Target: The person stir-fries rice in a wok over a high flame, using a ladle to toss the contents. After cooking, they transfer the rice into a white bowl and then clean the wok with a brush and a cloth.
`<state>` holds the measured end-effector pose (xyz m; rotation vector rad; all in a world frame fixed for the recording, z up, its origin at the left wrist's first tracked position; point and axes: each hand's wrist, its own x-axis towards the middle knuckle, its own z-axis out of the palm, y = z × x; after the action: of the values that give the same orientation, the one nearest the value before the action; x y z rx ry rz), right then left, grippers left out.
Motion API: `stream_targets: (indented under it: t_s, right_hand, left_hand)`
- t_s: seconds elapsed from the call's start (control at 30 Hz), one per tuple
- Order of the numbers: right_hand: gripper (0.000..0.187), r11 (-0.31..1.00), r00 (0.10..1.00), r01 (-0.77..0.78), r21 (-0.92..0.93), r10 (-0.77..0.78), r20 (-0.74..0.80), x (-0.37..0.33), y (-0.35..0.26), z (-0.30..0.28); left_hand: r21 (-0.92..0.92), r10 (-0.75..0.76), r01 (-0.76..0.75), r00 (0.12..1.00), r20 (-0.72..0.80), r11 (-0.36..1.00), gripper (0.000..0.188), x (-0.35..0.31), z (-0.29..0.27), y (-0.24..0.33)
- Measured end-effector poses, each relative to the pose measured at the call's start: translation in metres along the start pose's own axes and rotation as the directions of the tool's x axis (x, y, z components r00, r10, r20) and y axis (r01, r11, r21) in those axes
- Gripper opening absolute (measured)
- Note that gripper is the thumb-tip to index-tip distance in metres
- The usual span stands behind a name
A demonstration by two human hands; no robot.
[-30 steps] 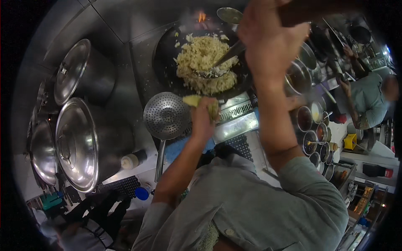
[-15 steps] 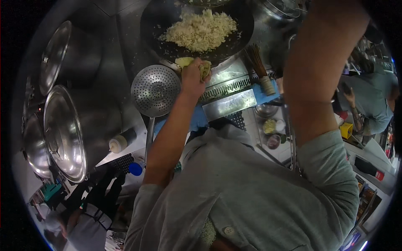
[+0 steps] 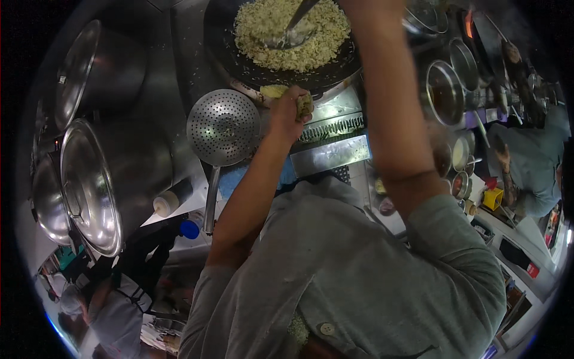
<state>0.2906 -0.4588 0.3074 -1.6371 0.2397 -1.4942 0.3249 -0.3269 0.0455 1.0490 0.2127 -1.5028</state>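
A dark wok (image 3: 221, 57) at the top holds a heap of fried rice (image 3: 263, 51). My left hand (image 3: 289, 112) is closed on a folded, yellowish cloth (image 3: 275, 91) at the wok's near rim. A metal ladle (image 3: 293, 37) rests its bowl in the rice, its handle slanting up and right out of the frame. My right hand (image 3: 372, 7) is partly cut off by the top edge, beside that handle. Its fingers are out of sight, but the ladle's slant fits its grip.
A perforated strainer (image 3: 222, 127) lies left of my left forearm. Below the wok is a shiny metal strip (image 3: 330, 157). Large lidded pots (image 3: 89, 185) stand left, with a squeeze bottle (image 3: 165, 203) beside them. Steel pans (image 3: 444, 93) line the right, where another person (image 3: 529, 161) works.
My right arm has swung left over the wok, and the ladle has come into view in the rice. The rice heap looks more spread and nearer. My left hand has shifted slightly right.
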Motion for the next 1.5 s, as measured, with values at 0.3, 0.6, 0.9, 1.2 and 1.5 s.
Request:
stream_targets:
  t_s: [0.3,0.6,0.9,1.2,1.5]
  right_hand:
    - [0.024,0.966,0.979,-0.204,-0.157,0.202,-0.032,-0.004,-0.014,0.036]
    - [0.028,0.991,0.999,-0.024,-0.131,0.020,-0.030,-0.008,0.046,0.055]
    - [0.032,0.963,0.990,-0.135,-0.234,0.119,-0.082,-0.015,0.076,0.047]
    - [0.036,0.930,0.987,-0.110,-0.350,0.060,-0.152,-0.037,0.066,0.022]
    - [0.021,0.923,0.964,-0.236,-0.303,0.184,-0.189,-0.014,-0.067,0.028]
  left_hand:
    - [0.058,-0.014,0.016,0.999,-0.047,0.998,0.017,-0.021,0.003,0.008]
    - [0.013,0.008,-0.008,1.000,0.010,1.000,0.015,-0.005,-0.005,0.001]
    - [0.069,-0.067,0.069,0.997,-0.029,0.995,0.019,-0.012,-0.010,0.006]
    - [-0.091,0.171,-0.159,0.976,0.134,0.983,0.012,0.004,-0.025,-0.027]
    - [-0.044,0.101,-0.098,0.992,0.070,0.994,0.016,-0.073,-0.001,-0.022]
